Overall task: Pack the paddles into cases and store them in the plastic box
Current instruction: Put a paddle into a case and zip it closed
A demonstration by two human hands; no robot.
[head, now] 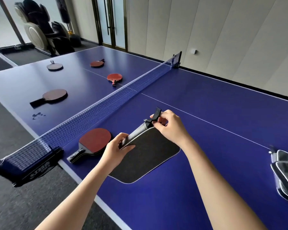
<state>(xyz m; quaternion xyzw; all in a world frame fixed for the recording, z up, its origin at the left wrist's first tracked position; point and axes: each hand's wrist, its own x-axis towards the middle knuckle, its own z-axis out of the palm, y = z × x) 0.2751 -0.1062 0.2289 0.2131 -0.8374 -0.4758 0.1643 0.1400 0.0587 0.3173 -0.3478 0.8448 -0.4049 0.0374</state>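
A black paddle case [146, 156] with grey piping lies on the blue table [206, 117] in front of me. My left hand [115, 150] grips the case's near edge. My right hand [170, 127] pinches the black strap at the case's far corner. A red paddle [93, 141] with a black handle lies just left of the case, beside the net. Beyond the net [106, 103] lie several more paddles: two red ones [114, 77] [97, 63] and two dark ones [55, 95] [54, 66].
A pile of more black cases [286, 173] sits at the table's right edge. The net clamp [40, 165] juts out at the left side. A massage chair [40, 30] stands far back on the grey carpet. No plastic box is in view.
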